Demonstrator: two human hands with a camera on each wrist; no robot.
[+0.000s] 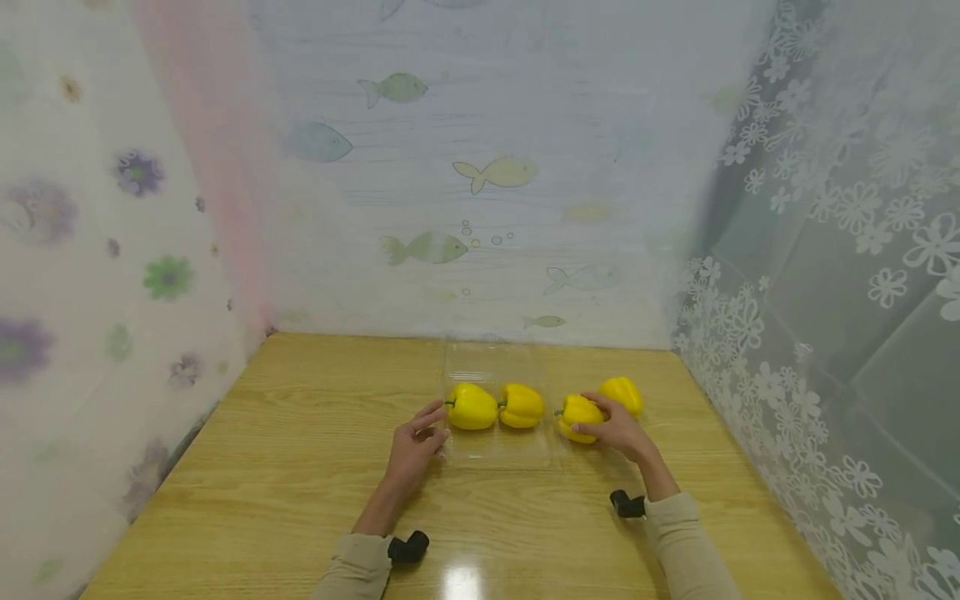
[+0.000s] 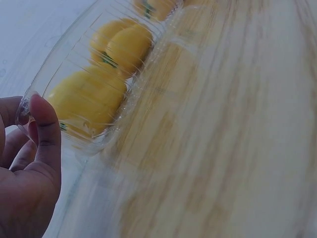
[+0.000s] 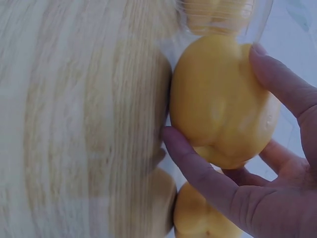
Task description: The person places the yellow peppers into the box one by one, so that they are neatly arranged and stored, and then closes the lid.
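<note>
A clear plastic container lies on the table with its lid part folded back, and two yellow bell peppers sit side by side in it: one left, one right. At its left edge, my left hand pinches the rim between thumb and fingers, as the left wrist view shows. My right hand grips a third yellow bell pepper, thumb on one side and fingers on the other, just right of the container. Behind that hand a fourth yellow bell pepper rests on the table.
The wooden table runs back to a fish-print curtain. Patterned sheets hang along both sides. A black camera mount sits on the left wrist and another on the right wrist.
</note>
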